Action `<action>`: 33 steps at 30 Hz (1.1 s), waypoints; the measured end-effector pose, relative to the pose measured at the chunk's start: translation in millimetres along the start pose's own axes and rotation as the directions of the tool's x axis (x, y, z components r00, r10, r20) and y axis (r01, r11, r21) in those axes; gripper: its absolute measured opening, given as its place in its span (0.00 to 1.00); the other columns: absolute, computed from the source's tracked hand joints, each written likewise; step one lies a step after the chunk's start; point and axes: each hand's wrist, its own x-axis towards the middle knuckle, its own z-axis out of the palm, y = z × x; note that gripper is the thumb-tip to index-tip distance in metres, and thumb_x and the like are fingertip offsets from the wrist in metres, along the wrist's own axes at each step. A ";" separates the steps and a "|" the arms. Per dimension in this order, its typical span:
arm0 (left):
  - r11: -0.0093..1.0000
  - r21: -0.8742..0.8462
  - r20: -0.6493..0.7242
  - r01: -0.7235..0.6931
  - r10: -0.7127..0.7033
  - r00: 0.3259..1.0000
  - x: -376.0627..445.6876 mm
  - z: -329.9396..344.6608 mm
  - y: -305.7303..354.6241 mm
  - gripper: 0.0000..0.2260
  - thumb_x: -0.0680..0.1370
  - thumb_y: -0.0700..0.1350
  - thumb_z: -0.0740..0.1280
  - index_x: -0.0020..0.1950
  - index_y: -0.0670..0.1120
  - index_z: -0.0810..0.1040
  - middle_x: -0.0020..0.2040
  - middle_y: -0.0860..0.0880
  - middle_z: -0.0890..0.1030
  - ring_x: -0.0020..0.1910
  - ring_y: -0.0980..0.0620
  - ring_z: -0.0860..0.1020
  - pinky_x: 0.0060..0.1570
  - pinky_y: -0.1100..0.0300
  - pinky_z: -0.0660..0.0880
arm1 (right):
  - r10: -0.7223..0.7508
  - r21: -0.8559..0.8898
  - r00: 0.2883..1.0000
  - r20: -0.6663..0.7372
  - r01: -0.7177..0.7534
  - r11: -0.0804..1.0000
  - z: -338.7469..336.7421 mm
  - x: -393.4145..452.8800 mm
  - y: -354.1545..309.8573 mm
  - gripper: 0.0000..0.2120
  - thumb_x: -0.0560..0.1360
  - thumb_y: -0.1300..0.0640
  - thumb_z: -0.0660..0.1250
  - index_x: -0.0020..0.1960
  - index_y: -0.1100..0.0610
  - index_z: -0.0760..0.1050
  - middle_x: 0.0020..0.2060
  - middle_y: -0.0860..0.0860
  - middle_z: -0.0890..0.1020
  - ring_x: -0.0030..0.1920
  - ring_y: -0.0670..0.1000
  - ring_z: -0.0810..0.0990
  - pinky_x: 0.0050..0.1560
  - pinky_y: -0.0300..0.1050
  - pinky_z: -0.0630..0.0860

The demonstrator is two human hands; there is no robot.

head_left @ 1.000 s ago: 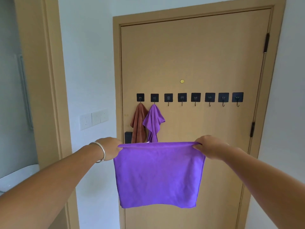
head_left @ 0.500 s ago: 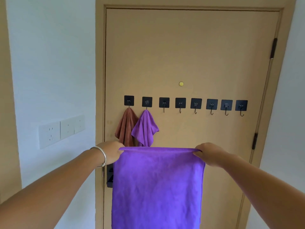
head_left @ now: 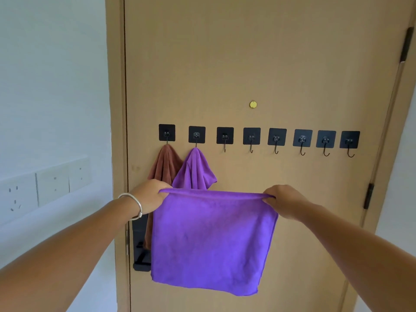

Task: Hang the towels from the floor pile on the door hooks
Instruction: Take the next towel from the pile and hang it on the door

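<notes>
Two hands, the left hand (head_left: pixel 150 197) and right hand (head_left: pixel 284 200), pinch the purple towel's (head_left: pixel 211 239) top corners in curled fingers, stretched flat below the third hook (head_left: pixel 224 140); so taut an edge may slide off it.

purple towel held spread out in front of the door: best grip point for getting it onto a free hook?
Probably the middle of the top hem, or one top corner, taken from above. The purple towel hangs flat, with the left hand and right hand pinching its two upper corners, so the hem is taut and exposed. Bunching it there would give a peak to loop over the third hook, the nearest free one.
</notes>
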 end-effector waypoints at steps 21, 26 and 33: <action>0.898 0.386 -0.296 -0.211 0.337 0.894 174.9 2.1 16.9 0.34 0.72 0.26 0.55 0.63 0.60 0.79 0.48 0.55 0.70 0.38 0.50 0.70 0.33 0.61 0.63 | -0.462 -0.241 0.806 -0.369 0.398 0.885 -16.1 180.0 44.9 0.22 0.74 0.69 0.58 0.55 0.47 0.79 0.52 0.48 0.73 0.49 0.54 0.74 0.38 0.44 0.67; 0.881 0.458 -0.291 -0.116 0.272 0.917 198.8 1.2 15.8 0.36 0.73 0.28 0.55 0.72 0.62 0.69 0.51 0.51 0.67 0.39 0.49 0.70 0.31 0.57 0.67 | -0.404 -0.293 0.816 -0.412 0.301 0.907 -21.0 200.2 27.4 0.21 0.78 0.61 0.56 0.68 0.45 0.71 0.53 0.50 0.71 0.46 0.57 0.76 0.36 0.45 0.67; 0.760 0.647 -0.170 -0.053 0.212 0.962 220.1 32.4 41.0 0.23 0.78 0.38 0.57 0.73 0.53 0.67 0.58 0.46 0.69 0.49 0.45 0.76 0.39 0.57 0.67 | -0.287 -0.502 0.923 -0.256 0.127 0.855 3.6 205.0 -8.6 0.13 0.77 0.63 0.55 0.59 0.57 0.71 0.53 0.53 0.72 0.46 0.55 0.78 0.35 0.47 0.64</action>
